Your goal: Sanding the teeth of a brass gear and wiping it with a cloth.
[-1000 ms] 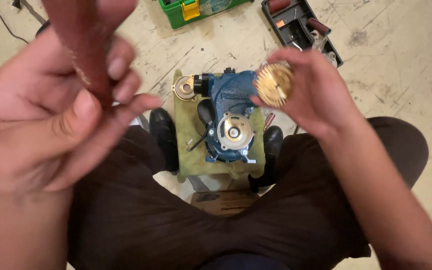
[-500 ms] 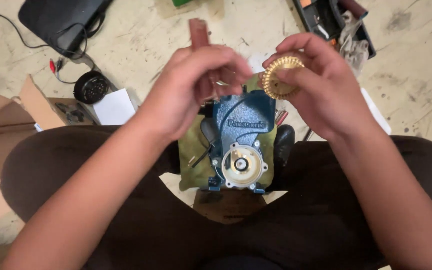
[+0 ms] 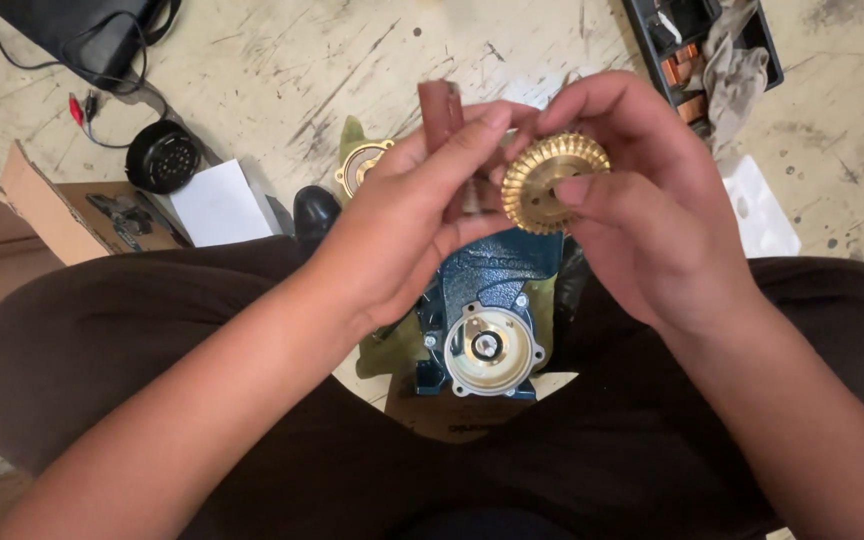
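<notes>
- A brown cardboard box point(image 3: 42, 215) lies on the floor far to the left of the blue metal pump body point(image 3: 487, 300), and a white paper sheet point(image 3: 214, 203) lies beside the box.
- A round black plastic cap point(image 3: 162, 156) sits up and to the left of the pump body, near thin cables.
- The left hand point(image 3: 422, 225) is just above the pump body; its fingers point(image 3: 472, 140) pinch a narrow reddish-brown strip of abrasive paper point(image 3: 442, 105).
- The pump body stands between the person's knees, with its round pale flange point(image 3: 492, 350) facing up.
- The round brass toothed impeller point(image 3: 552, 182) is above the pump body, touching the strip.
- The right hand point(image 3: 652, 220) grasps the impeller at its rim with the fingers closed on it.
- A black tool tray point(image 3: 702, 50) with a grey rag lies up and to the right of the pump body.
</notes>
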